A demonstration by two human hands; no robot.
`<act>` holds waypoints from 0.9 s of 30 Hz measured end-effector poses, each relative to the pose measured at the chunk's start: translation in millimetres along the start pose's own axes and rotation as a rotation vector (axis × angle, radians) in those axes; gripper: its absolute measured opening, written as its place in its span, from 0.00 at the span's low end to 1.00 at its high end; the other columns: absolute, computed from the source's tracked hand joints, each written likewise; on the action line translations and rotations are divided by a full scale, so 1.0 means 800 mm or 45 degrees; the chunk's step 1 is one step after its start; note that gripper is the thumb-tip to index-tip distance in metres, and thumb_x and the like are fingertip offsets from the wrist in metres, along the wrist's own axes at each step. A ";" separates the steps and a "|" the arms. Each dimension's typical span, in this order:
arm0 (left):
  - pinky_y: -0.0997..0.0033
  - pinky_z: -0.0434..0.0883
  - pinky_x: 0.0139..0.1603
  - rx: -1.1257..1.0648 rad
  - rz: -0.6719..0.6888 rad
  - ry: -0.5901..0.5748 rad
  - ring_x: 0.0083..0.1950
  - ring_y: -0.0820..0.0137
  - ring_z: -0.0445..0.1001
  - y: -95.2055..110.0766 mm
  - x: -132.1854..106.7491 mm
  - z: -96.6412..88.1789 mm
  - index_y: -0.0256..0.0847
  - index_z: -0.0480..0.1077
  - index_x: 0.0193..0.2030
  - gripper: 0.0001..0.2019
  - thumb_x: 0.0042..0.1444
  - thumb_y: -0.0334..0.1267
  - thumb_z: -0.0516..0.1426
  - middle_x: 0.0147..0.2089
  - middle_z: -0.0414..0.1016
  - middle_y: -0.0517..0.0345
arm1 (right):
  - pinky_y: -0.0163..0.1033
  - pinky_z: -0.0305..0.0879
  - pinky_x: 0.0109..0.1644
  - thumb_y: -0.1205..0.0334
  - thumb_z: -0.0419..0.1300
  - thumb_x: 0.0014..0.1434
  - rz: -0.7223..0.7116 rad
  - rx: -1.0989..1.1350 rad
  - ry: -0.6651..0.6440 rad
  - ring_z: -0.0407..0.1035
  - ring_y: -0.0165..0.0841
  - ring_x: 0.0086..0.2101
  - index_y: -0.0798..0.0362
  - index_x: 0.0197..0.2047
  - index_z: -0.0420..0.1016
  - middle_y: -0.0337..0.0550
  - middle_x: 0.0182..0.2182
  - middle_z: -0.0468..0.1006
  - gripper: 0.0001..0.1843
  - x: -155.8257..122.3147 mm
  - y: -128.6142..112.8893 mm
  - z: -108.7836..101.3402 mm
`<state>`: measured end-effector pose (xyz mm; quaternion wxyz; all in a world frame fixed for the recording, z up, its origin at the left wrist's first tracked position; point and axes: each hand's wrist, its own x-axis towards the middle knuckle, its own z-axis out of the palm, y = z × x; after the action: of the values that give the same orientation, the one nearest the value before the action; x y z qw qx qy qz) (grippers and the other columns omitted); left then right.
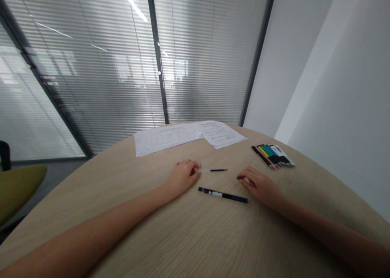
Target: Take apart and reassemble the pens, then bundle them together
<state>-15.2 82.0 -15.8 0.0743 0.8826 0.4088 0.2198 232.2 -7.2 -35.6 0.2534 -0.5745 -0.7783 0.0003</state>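
Note:
My left hand (pixel 182 175) rests on the round wooden table (pixel 152 237) with its fingers curled, pinching the pale end of a thin pen refill (pixel 213 170) that lies flat and points right. My right hand (pixel 258 185) rests on the table to the right, fingers curled down over something small and white that I cannot make out. A dark pen barrel (pixel 223 195) with a white label lies on the table between and just in front of both hands, touching neither.
A row of coloured pens (pixel 273 156) lies side by side at the right. Printed paper sheets (pixel 185 136) lie at the table's far edge. Glass walls with blinds stand behind. A green chair (pixel 18 188) sits at the left.

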 end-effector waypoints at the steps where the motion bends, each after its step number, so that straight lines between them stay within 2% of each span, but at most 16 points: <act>1: 0.66 0.59 0.39 0.018 0.024 0.022 0.35 0.68 0.66 0.003 -0.001 -0.001 0.37 0.67 0.37 0.09 0.49 0.35 0.52 0.32 0.67 0.56 | 0.36 0.63 0.36 0.63 0.47 0.56 -0.039 0.004 0.005 0.67 0.31 0.33 0.53 0.36 0.67 0.43 0.35 0.70 0.09 -0.001 -0.002 -0.001; 4: 0.64 0.58 0.42 0.021 0.121 0.052 0.37 0.67 0.65 0.016 -0.005 -0.004 0.38 0.67 0.35 0.07 0.50 0.34 0.51 0.33 0.67 0.56 | 0.35 0.64 0.34 0.63 0.47 0.56 -0.163 0.011 0.055 0.67 0.30 0.31 0.52 0.36 0.68 0.42 0.31 0.72 0.09 -0.005 -0.013 -0.005; 9: 0.68 0.58 0.41 -0.213 0.233 -0.078 0.33 0.71 0.65 0.058 -0.020 -0.014 0.39 0.69 0.27 0.07 0.51 0.37 0.52 0.29 0.67 0.59 | 0.32 0.64 0.32 0.63 0.49 0.55 -0.350 0.013 0.266 0.68 0.28 0.28 0.50 0.35 0.69 0.42 0.28 0.74 0.08 -0.019 -0.035 -0.010; 14: 0.74 0.59 0.33 -0.460 0.255 -0.179 0.29 0.74 0.63 0.094 -0.040 -0.019 0.40 0.69 0.28 0.06 0.47 0.40 0.56 0.25 0.66 0.62 | 0.32 0.65 0.31 0.66 0.51 0.55 -0.555 -0.017 0.358 0.69 0.28 0.28 0.49 0.38 0.68 0.41 0.28 0.74 0.08 -0.036 -0.056 -0.007; 20: 0.78 0.57 0.25 -0.597 0.230 -0.291 0.24 0.77 0.60 0.100 -0.049 -0.015 0.38 0.68 0.26 0.06 0.48 0.38 0.55 0.22 0.63 0.64 | 0.32 0.65 0.31 0.67 0.51 0.54 -0.551 -0.009 0.383 0.69 0.27 0.28 0.51 0.38 0.67 0.41 0.27 0.74 0.08 -0.040 -0.061 -0.003; 27: 0.79 0.56 0.24 -0.675 0.200 -0.331 0.24 0.77 0.60 0.098 -0.050 -0.011 0.37 0.66 0.23 0.07 0.49 0.34 0.52 0.22 0.62 0.64 | 0.32 0.64 0.31 0.67 0.51 0.55 -0.623 -0.057 0.365 0.69 0.28 0.27 0.52 0.37 0.68 0.41 0.27 0.75 0.07 -0.037 -0.064 -0.006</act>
<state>12.1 0.1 2.8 0.3366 0.8821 0.2547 0.2093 194.7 -52.7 -28.0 0.3405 -0.3693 -0.8499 -0.1594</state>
